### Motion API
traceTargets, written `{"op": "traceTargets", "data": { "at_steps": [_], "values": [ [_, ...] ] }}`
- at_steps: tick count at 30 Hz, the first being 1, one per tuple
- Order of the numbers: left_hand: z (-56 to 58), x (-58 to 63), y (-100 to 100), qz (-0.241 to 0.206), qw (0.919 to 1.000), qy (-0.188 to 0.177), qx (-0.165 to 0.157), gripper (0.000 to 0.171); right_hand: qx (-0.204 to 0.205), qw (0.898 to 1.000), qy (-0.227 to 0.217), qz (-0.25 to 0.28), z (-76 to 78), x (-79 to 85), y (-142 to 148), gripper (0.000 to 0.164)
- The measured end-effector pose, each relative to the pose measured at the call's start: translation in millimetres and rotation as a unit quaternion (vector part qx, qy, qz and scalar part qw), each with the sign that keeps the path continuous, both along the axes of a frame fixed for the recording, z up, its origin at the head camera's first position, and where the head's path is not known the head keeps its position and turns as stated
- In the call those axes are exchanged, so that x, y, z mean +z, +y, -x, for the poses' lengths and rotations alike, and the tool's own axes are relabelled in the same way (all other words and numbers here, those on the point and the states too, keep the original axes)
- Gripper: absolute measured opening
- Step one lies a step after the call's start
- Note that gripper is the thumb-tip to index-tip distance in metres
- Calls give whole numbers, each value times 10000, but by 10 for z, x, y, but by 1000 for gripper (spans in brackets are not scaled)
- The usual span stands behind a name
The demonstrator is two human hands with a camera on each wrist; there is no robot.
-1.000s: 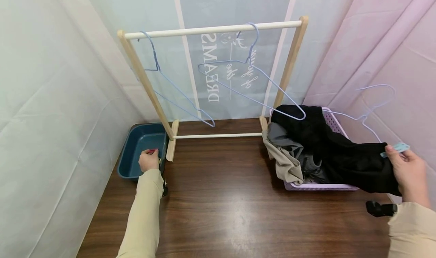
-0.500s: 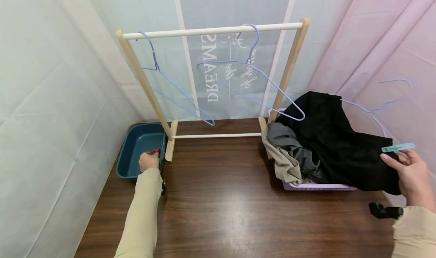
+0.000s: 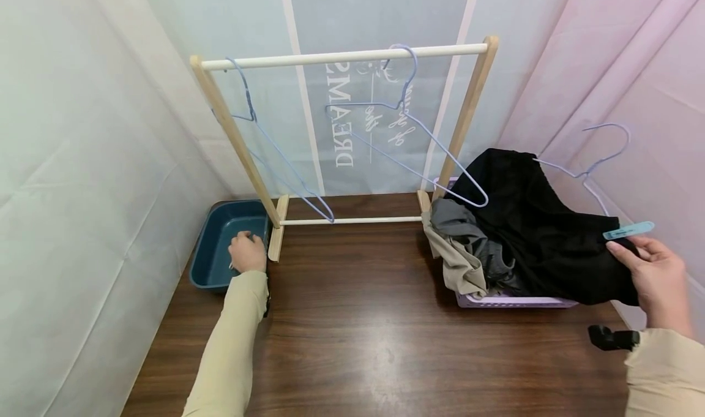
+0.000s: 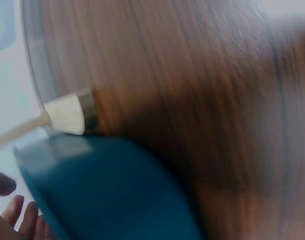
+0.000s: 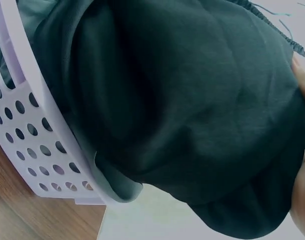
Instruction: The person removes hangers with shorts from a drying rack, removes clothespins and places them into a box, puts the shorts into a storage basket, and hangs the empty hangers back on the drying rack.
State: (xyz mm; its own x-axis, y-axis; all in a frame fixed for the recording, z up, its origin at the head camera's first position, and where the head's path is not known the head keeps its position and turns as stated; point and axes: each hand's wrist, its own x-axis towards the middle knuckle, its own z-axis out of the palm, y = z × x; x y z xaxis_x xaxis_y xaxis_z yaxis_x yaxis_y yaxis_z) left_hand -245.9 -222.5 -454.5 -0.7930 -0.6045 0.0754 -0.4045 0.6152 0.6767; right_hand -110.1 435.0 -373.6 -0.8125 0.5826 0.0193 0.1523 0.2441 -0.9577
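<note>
On the right, my right hand (image 3: 658,276) pinches a black garment (image 3: 562,248) near one end of its top edge. A light blue clothespin (image 3: 630,230) sits at that edge, just above my thumb. The right wrist view shows a gathered waistband (image 5: 277,27) on the garment. A blue wire hanger (image 3: 589,171) sticks out from behind it, hook upward. At the left, my left hand (image 3: 248,251) is over a dark blue basin (image 3: 201,255). The left wrist view shows its fingers (image 4: 28,220) apart from the thumb, and I see nothing between them.
A wood-and-white rack (image 3: 341,57) stands at the back, with one blue hanger (image 3: 286,166) at left and another (image 3: 440,144) at right. Behind the garment is a lilac basket (image 3: 512,302) with grey clothing (image 3: 468,227) and beige clothing (image 3: 459,267) over its rim.
A red item in my left hand is no longer visible, and that hand's fingers have loosened over the basin. My right hand has raised the black garment, spreading it more.
</note>
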Motion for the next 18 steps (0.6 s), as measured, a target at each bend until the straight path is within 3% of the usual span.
{"op": "traceTargets", "data": {
  "at_steps": [6,13,18],
  "values": [
    [25,71,300,666,9940,633,-601,25,-836,9954,-250,-405,30,71,-81,26],
    [-6,100,773,1341,9689,1095,-1767,20,-808,9965,167,-128,49,164,-152,29],
    [-93,212,1270,1172,9615,1045,-2256,17,-858,9956,360,89,52,191,-213,30]
  ]
}}
